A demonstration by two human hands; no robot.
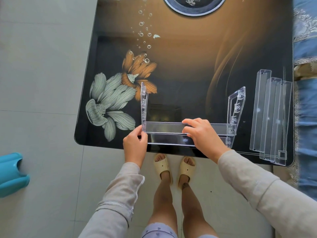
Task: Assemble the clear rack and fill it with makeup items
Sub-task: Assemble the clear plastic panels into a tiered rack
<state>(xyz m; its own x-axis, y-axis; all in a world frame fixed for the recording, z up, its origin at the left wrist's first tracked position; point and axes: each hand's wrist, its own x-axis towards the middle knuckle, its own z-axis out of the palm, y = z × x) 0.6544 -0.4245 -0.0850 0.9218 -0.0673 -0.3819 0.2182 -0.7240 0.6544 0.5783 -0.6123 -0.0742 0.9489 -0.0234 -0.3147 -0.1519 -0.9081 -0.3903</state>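
The partly built clear rack (164,127) stands at the table's near edge. Two clear side panels rise from it, the left side panel (144,102) and the right side panel (237,103). Two clear trough shelves run between them, an upper shelf (164,127) and a lower shelf (169,140). My left hand (134,146) pinches the rack's near left corner. My right hand (199,133) grips the upper shelf around its middle, fingers curled over its top edge. Three spare clear shelves (270,117) lie side by side at the right. No makeup items are in view.
The dark glass table (188,69) has printed flowers and a round inset (193,4) at its far edge. A teal plastic object (12,174) sits on the floor at the left. Blue patterned fabric (305,100) borders the table's right side. My legs and slippers (174,166) are below the table edge.
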